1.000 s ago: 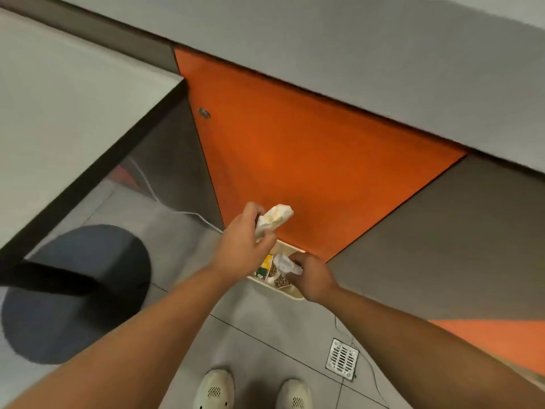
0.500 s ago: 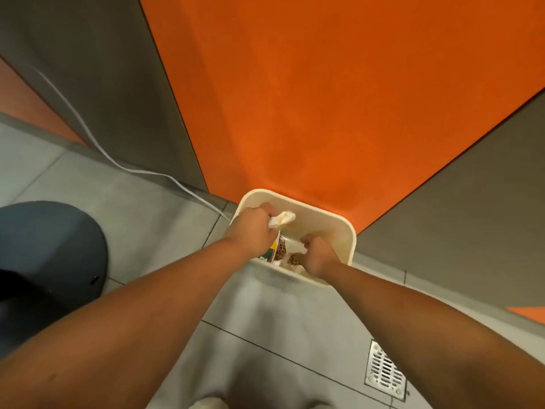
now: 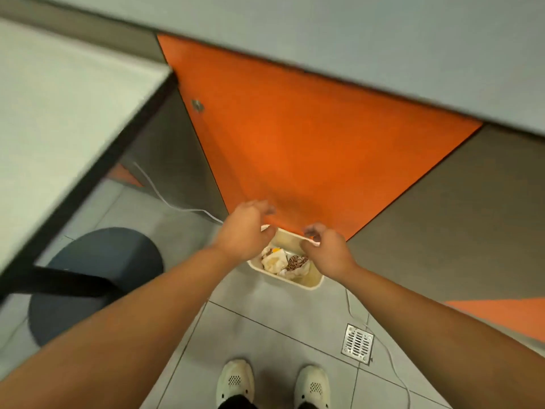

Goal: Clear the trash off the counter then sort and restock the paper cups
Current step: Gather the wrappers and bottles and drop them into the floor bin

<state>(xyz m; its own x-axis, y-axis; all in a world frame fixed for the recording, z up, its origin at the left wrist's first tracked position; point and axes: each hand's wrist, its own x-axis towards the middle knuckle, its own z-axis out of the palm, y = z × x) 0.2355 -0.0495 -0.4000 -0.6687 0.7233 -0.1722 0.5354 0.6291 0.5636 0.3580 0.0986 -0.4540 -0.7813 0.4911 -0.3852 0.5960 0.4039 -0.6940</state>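
Note:
A cream plastic waste bin [image 3: 313,281] stands on the floor against an orange cabinet panel. Inside it lie crumpled white and yellow paper wrappers [image 3: 275,259] and a brown patterned scrap [image 3: 297,261]. My left hand [image 3: 244,230] hovers above the bin's left rim, fingers spread and empty. My right hand [image 3: 326,250] hangs over the bin's right side, fingers loosely curled apart, holding nothing. No paper cups are in view.
A white table top [image 3: 59,119] with a black edge juts in from the left, its dark round base [image 3: 97,270] on the grey tiles. A white cable [image 3: 165,199] runs along the floor. A metal floor drain [image 3: 357,343] sits right of my shoes [image 3: 236,382].
Both hands have let go of the crumpled papers into the bin and risen above it, now open. The view has pulled back up from the bin.

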